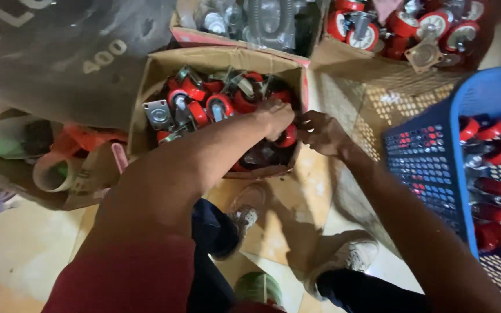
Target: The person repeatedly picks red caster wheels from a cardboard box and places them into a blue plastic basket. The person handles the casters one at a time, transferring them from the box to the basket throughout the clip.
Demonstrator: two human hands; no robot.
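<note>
Red short sleeve [129,278] at 7 o'clock, dk navy trousers [210,232], worn white sneakers [352,255] at 5 o'clock; forearms bare.

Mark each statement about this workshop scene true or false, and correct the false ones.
1. Both hands reach into a cardboard box of red casters. True.
2. The basket at right is green. False: it is blue.
3. The basket holds red casters. True.
4. The left hand rests on the floor. False: it is in the box, close beside the right hand.
5. The person is barefoot. False: they wear shoes.
</note>
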